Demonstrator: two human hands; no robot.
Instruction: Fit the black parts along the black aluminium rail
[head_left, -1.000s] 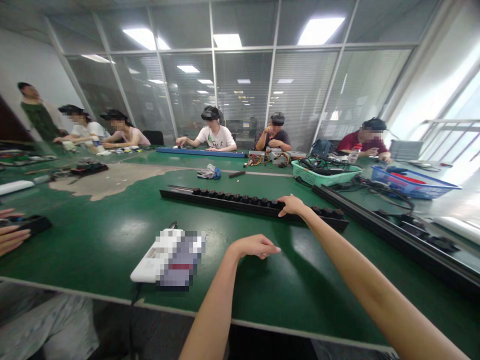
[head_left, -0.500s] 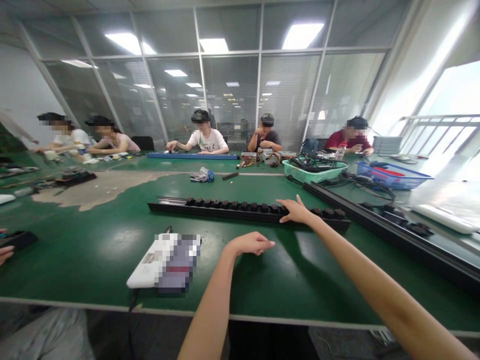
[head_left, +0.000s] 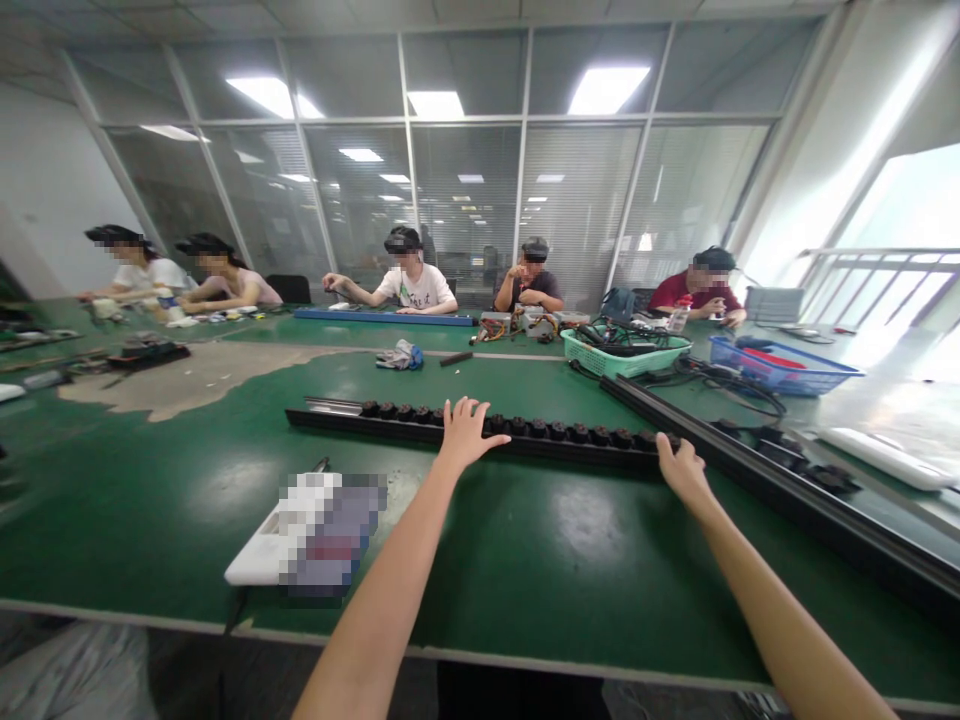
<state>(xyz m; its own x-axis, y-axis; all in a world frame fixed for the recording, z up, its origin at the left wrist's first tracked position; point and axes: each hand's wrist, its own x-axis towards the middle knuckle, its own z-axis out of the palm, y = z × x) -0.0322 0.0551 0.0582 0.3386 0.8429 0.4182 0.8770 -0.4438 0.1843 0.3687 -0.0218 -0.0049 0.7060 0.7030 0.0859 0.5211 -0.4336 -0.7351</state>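
A long black rail (head_left: 360, 425) lies across the table in front of me, with a row of round black pieces (head_left: 559, 430) set along its top. My left hand (head_left: 466, 435) rests over the rail left of its middle, fingers spread across the pieces and thumb pointing right. At the rail's right end, my right hand (head_left: 684, 468) has its thumb on the near left side and its other fingers curled; it appears to grip that end. The fingertips' exact contact is partly hidden.
A white device (head_left: 266, 545) with a pixelated panel lies near the front edge. At right stands a longer black rail (head_left: 750, 470) at a slant. Behind are a green basket (head_left: 630, 355) of cables, a blue basket (head_left: 787, 370) and a crumpled cloth (head_left: 400, 355). Several people sit across the table.
My left hand has moved forward from above the table onto the rail and spread its fingers. My right hand has slid right along the rail to its end.
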